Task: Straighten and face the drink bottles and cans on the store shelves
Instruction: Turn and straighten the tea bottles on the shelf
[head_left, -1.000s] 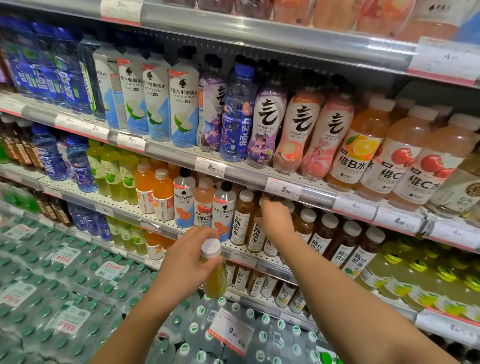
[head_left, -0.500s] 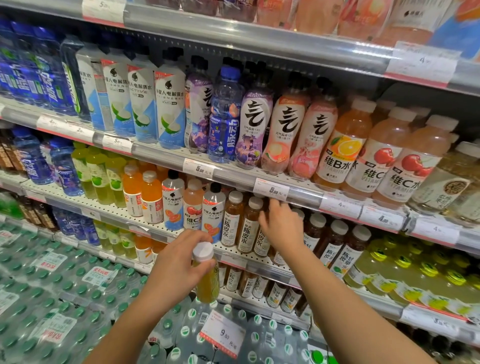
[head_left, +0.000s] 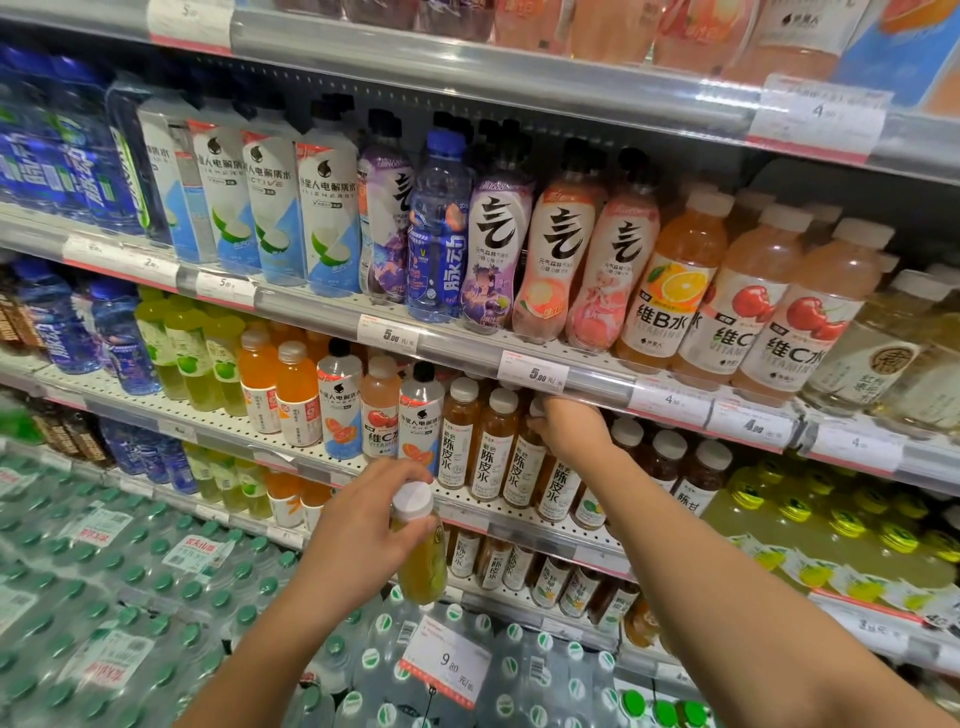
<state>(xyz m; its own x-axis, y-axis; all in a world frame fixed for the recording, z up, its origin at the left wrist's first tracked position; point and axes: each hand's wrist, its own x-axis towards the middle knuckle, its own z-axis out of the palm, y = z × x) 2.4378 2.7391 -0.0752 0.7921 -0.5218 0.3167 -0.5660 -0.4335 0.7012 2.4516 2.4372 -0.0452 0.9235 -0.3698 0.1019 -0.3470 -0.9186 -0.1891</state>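
left hand grips an upright yellow white-capped plastic bottle, below-left of the brown tea bottle row; right hand, nearer, curls round one row bottle's cap.

The left hand holds a yellow-drink plastic bottle with a white cap in front of the shelves, near the viewer. To its right and farther in, the right hand reaches onto the middle perforated metal shelf, among the brown tea bottles with white caps. Left of those stand orange juice bottles. On the shelf above stand tall pink and purple soda bottles. Below left lie shrink-wrapped packs of green-capped water bottles.
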